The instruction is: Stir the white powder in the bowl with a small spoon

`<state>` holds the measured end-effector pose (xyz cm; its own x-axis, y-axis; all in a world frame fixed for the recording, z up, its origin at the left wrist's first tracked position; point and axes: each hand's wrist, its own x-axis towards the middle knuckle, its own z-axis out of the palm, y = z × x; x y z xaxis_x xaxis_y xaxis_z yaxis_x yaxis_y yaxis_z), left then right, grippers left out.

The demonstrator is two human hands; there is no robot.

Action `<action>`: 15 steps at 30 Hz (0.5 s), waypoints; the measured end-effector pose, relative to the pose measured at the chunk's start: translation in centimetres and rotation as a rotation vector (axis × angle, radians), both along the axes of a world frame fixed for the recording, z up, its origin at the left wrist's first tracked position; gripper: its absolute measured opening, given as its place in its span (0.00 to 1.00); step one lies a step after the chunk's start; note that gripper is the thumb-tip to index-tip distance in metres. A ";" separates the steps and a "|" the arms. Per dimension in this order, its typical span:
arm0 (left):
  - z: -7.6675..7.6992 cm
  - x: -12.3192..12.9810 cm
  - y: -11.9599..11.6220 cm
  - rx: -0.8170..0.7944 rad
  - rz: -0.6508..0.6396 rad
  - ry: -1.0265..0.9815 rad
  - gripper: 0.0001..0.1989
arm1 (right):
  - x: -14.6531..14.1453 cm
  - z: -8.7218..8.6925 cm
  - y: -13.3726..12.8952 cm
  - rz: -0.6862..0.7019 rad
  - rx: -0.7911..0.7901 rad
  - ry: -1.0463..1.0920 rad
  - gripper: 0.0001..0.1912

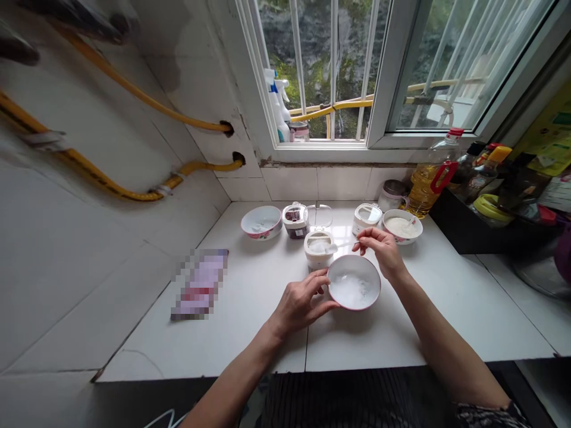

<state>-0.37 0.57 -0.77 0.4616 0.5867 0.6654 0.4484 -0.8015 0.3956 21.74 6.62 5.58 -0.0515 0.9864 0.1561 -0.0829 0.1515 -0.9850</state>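
The head-worn camera looks forward and down, close above the left hand (301,300), right hand (382,251) and tiled desk (263,270), facing the barred window (333,71).

Daylight from the window (387,77); lower corners dim.
Pale glare at back of worktop (250,285); lines stretched toward the edges, upper-left corner blurred, flat packet (200,284) pixelated.

No readable text; we get no brand or number. Purple packet (204,285) on the counter (250,339): pixelated, so we skip it. Yellow-green packaging (551,134) at far right: marks too blurred for us. Yellow-capped bottle (482,176): label too small. Container with dark contents (297,226): small pale mark, can't read. Lower yellow hose (91,169): dark marks along it, illegible to us.
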 end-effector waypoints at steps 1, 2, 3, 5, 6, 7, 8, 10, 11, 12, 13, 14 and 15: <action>0.0 0.0 0.0 -0.002 0.000 -0.003 0.18 | -0.4 -0.2 -0.2 -0.034 0.074 -0.025 0.07; 0.0 0.0 0.0 -0.004 -0.001 -0.006 0.18 | -0.8 -0.3 -0.4 -0.067 0.156 -0.069 0.07; 0.0 0.0 0.0 -0.006 -0.003 -0.010 0.18 | -1.1 -0.5 -0.6 -0.100 0.246 -0.133 0.06; 0.0 0.0 -0.1 -0.011 0.000 -0.013 0.18 | -1.6 -0.7 -1.0 -0.148 0.466 -0.336 0.03; 0.0 0.0 -0.1 -0.015 0.002 -0.014 0.18 | -1.8 -0.8 -1.1 -0.158 0.591 -0.446 0.04; -0.1 0.0 -0.1 -0.018 0.005 -0.014 0.18 | -1.9 -0.8 -1.2 -0.157 0.711 -0.549 0.06; -0.1 0.0 -0.1 -0.021 0.006 -0.015 0.18 | -1.9 -0.8 -1.3 -0.149 0.817 -0.634 0.07; -0.1 0.0 -0.1 -0.024 0.007 -0.014 0.18 | -1.8 -0.7 -1.5 -0.139 0.948 -0.729 0.10; 0.0 0.0 -0.1 -0.022 0.008 -0.013 0.18 | -1.7 -0.5 -1.5 -0.146 0.969 -0.739 0.10; 0.0 0.0 -0.1 -0.021 0.010 -0.010 0.18 | -1.6 -0.4 -1.6 -0.159 0.966 -0.728 0.10; 0.0 0.0 -0.1 -0.019 0.011 -0.009 0.18 | -1.4 -0.3 -1.6 -0.174 0.938 -0.699 0.09; 0.0 0.0 -0.1 -0.018 0.010 -0.008 0.18 | -1.2 -0.1 -1.7 -0.186 0.887 -0.655 0.08; 0.1 0.0 -0.1 -0.017 0.008 -0.008 0.18 | -0.9 0.1 -1.7 -0.190 0.815 -0.600 0.07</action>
<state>-0.42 0.51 -0.70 0.4517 0.6016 0.6588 0.4514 -0.7911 0.4128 20.81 4.91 5.65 -0.1957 0.5922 0.7816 0.4843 0.7514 -0.4481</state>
